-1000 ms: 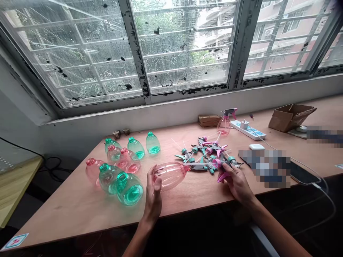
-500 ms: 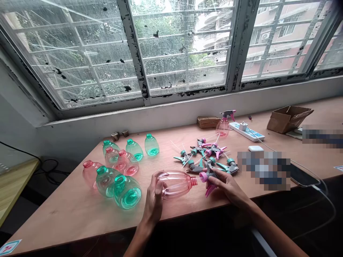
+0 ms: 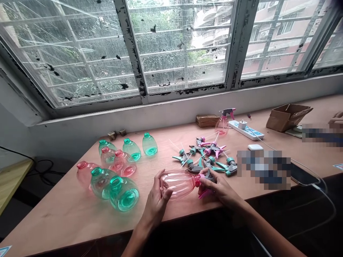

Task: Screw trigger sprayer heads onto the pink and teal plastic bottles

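A clear pink spray bottle [image 3: 178, 182] lies on its side in the air above the table's front edge, its neck to the right. My left hand [image 3: 158, 200] is closed around its base end. At the neck, my right hand [image 3: 218, 187] grips a grey and pink trigger sprayer [image 3: 210, 176], whose pink collar meets the bottle's mouth. My right fingers partly hide the sprayer. Just behind lies a pile of loose trigger sprayers [image 3: 191, 165], some green and grey, some pink and grey, with thin tubes.
Several open green bottles [image 3: 124, 194] and pink bottles [image 3: 123, 164] stand on the left. An assembled pink spray bottle [image 3: 222, 126], a power strip [image 3: 245, 130] and a cardboard box [image 3: 288, 117] are at the back. A phone [image 3: 304, 175] lies right; another person's hand [image 3: 336, 119] shows at the right edge.
The gap between bottle and sprayer has closed: the sprayer's collar now sits against the bottle's neck. My left thumb has shifted along the bottle. Another person's hand has appeared at the right edge.
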`<action>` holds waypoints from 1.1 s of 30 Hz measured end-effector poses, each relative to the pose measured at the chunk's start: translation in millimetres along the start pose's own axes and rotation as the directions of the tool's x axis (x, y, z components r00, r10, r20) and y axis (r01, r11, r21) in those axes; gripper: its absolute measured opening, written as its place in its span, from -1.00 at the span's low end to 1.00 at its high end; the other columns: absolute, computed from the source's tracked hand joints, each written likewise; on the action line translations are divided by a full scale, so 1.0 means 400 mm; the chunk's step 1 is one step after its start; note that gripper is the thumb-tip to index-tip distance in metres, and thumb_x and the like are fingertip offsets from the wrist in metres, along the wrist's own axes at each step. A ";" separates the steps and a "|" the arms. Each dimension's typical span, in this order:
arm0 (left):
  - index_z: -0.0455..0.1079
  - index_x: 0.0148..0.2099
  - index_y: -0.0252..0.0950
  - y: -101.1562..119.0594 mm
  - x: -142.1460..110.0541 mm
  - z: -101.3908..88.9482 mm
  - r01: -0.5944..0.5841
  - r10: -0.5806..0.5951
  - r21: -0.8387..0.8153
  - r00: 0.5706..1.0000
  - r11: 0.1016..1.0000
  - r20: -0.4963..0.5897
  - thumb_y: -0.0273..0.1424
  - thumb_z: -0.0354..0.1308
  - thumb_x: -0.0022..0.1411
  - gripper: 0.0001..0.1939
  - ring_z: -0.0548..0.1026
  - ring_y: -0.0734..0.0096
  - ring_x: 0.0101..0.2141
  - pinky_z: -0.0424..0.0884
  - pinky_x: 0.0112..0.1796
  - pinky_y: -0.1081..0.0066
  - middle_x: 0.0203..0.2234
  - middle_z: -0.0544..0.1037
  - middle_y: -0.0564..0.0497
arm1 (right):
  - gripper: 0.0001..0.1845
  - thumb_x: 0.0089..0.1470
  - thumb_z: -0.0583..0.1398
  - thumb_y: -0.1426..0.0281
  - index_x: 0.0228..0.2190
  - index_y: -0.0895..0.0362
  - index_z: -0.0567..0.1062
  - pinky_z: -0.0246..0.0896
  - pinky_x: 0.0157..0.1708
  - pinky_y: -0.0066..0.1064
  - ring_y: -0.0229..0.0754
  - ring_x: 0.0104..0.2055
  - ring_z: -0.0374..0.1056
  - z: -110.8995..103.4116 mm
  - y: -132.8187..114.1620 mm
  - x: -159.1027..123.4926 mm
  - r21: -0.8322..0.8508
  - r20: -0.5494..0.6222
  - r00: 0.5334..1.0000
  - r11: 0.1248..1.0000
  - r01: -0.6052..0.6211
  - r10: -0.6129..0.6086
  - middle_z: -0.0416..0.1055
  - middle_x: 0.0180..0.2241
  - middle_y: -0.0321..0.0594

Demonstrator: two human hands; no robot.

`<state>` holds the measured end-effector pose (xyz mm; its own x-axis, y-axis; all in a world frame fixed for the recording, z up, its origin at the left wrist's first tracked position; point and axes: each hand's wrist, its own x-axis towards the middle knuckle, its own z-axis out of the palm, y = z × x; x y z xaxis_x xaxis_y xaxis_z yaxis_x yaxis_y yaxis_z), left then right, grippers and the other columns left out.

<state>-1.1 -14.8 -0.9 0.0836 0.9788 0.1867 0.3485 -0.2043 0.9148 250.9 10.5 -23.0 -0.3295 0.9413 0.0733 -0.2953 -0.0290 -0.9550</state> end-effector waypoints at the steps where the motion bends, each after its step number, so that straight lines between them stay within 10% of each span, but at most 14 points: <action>1: -0.01 0.37 -0.24 -0.001 0.000 -0.001 -0.014 0.014 -0.007 1.000 1.000 0.021 0.05 0.12 0.25 -0.19 0.50 0.23 -0.22 0.45 -0.16 0.28 -0.10 0.49 -0.11 | -0.66 0.10 0.35 0.22 -0.21 0.11 0.38 0.45 -0.37 -0.35 -0.16 -0.43 0.51 -0.001 0.001 0.001 0.006 -0.010 1.000 1.000 0.011 -0.011 0.56 -0.46 -0.28; 6: -0.13 0.41 -0.09 0.008 -0.014 0.004 -0.047 0.057 -0.076 0.988 0.996 0.146 -0.19 0.31 0.20 -0.11 0.48 0.17 0.01 0.44 0.02 0.23 0.26 0.25 -0.20 | -0.54 0.02 0.41 0.26 -0.12 0.16 0.40 0.48 -0.33 -0.30 -0.18 -0.45 0.51 -0.012 0.008 0.007 0.070 -0.064 0.998 0.998 0.003 0.001 0.57 -0.48 -0.26; 11: -0.27 0.44 -0.03 -0.009 -0.011 0.007 -0.115 0.141 -0.127 0.965 0.985 0.221 -0.33 0.31 0.21 -0.02 0.03 0.01 0.36 0.14 0.27 0.06 0.44 -0.14 -0.12 | -0.59 0.05 0.39 0.26 -0.15 0.16 0.39 0.48 -0.35 -0.33 -0.19 -0.46 0.50 -0.019 0.009 0.004 0.049 -0.055 0.998 0.999 0.010 -0.007 0.56 -0.49 -0.26; 23: -0.56 0.44 0.04 -0.032 -0.001 0.011 -0.033 0.058 -0.138 0.982 0.990 0.182 -0.28 0.31 0.22 0.14 0.16 -0.06 0.31 0.07 0.28 -0.08 0.43 -0.15 -0.17 | -0.59 0.07 0.36 0.20 -0.13 0.12 0.39 0.45 -0.31 -0.31 -0.21 -0.45 0.47 -0.014 -0.001 0.000 -0.136 0.036 0.999 0.991 0.012 -0.008 0.51 -0.49 -0.34; 33: -0.32 0.46 0.00 -0.029 0.000 0.008 -0.057 0.069 -0.086 0.987 0.995 0.143 -0.25 0.30 0.22 0.01 0.27 -0.01 0.26 0.09 0.28 0.00 0.40 0.02 -0.14 | -0.58 0.05 0.37 0.18 -0.16 0.12 0.41 0.44 -0.34 -0.31 -0.16 -0.44 0.50 -0.008 -0.006 -0.001 -0.200 0.022 1.000 0.980 0.013 -0.009 0.56 -0.49 -0.30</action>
<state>-2.3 -12.7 -12.5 0.2396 0.9509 0.1960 0.2615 -0.2576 0.9302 254.7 11.1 -21.8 -0.3462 0.9341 0.0876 -0.1137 0.0509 -0.9922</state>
